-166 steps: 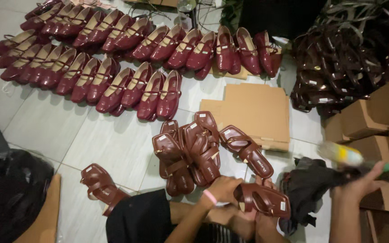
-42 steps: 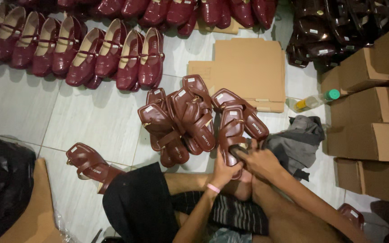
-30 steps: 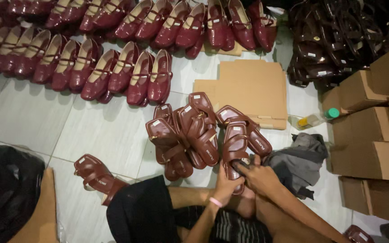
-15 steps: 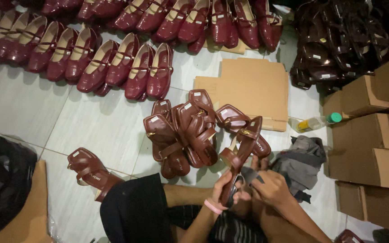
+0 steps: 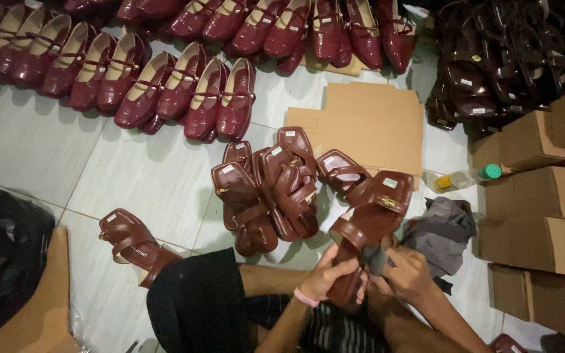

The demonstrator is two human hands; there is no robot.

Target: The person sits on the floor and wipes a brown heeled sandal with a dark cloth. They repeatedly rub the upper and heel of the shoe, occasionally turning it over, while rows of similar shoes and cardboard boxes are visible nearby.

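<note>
Low and right of centre in the frame, the left hand (image 5: 329,274) is closed around the heel end of a dark red square-toed sandal (image 5: 369,225), fingers wrapped over its sole edge, while the right hand (image 5: 408,274) pinches a small dark rag (image 5: 376,257) against the shoe's back strap, fingers curled shut on the cloth. The sandal is held up off the floor, toe pointing to the upper right, above the person's lap. It looks light and fairly stiff in the sole, with glossy, likely slippery uppers and a small gold buckle that could scratch, so the sole edges and heel seem the safest places to grip, rather than the thin straps. Just left of it, a pile of sandals (image 5: 271,189) of the same kind lies on the white tiled floor (image 5: 47,150); about six can be made out, though overlaps make the count uncertain. One more single sandal (image 5: 131,240) lies at lower left. A grey cloth (image 5: 441,229) sits just right of the hands, with one clear plastic bottle (image 5: 462,178) with a green cap beyond it. One flattened cardboard sheet (image 5: 367,124) lies at centre top. Rows of dark red strap shoes (image 5: 165,85) fill the upper left, too many to count exactly. Brown cartons (image 5: 537,189), at least four, stack along the right edge.
</note>
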